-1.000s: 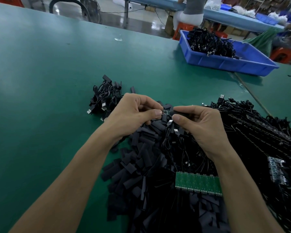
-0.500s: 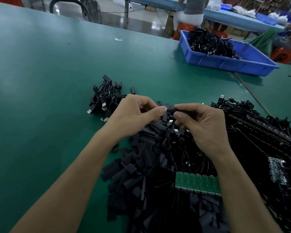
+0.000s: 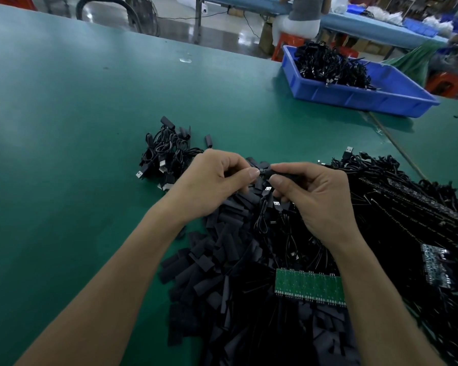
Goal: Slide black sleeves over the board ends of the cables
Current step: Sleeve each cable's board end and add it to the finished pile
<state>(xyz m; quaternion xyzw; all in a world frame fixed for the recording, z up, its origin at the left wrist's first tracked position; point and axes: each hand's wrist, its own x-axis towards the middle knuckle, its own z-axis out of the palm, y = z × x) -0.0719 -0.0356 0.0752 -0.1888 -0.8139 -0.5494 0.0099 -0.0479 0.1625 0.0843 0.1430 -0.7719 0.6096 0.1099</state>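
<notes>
Between the two hands, up at the fingertips, one black sleeve [image 3: 283, 174] is pinched by the right hand [image 3: 317, 199], thumb against curled fingers. The board end [image 3: 261, 171] of a cable [image 3: 261, 217] is pinched by the left hand [image 3: 214, 180], thumb and forefinger pressed together on it, other fingers curled. Board end and sleeve mouth are seen touching. How far the board is inside cannot be told: too small, too dark. The cable is seen hanging in loops below the right hand's fingers, with USB plugs [image 3: 267, 189] just under the pinch. Which plug belongs to the held cable cannot be told.

Under both wrists and forearms, a heap of loose sleeves [image 3: 217, 262] is spread on the green surface [image 3: 64, 133]. A green board panel [image 3: 310, 287] is laid on the heap, just inside the right forearm. Right of the right hand, a large tangle of black cables [image 3: 397, 191] is piled, with dark board strips [image 3: 434, 265] on it. Just beyond the left hand's knuckles, a small cable bundle [image 3: 167, 154] is lying, plugs showing. Far beyond the right hand, a blue bin [image 3: 354, 95] is set on the surface, part filled with binned cables [image 3: 331, 64].
</notes>
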